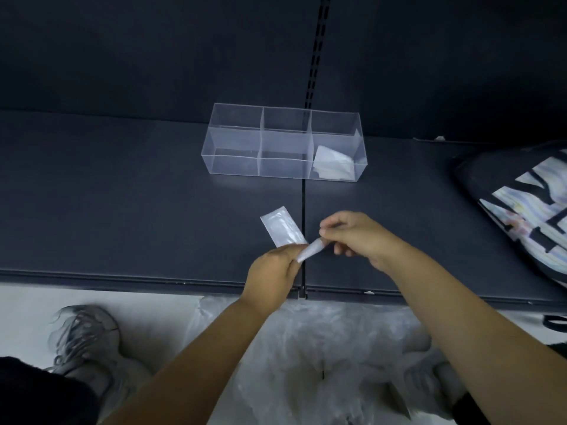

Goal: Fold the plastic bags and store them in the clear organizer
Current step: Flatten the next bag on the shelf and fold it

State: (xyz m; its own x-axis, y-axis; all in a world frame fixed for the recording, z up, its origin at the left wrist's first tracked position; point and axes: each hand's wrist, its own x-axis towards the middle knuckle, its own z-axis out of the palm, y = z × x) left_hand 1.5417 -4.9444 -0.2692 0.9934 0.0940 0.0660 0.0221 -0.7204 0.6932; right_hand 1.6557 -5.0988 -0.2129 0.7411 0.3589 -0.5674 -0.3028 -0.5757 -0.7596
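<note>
Over shelf (122,210) | left hand (273,271), right hand (359,237) pinch bag (282,230) | tote (521,210) lettering blurred

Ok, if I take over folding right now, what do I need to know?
Left hand: pinches the near end of the bag strip, over the dark shelf.
Right hand: pinches the strip's turned-over corner.
Clear organizer: further back on the shelf. Folded bags sit in its right-end front compartment; the other compartments look empty.
Done: some bags are stored, and this one is folded into a long strip.
Left: finish folding the strip, put it in the organizer, then do the loose bags piled on the floor below.
</note>
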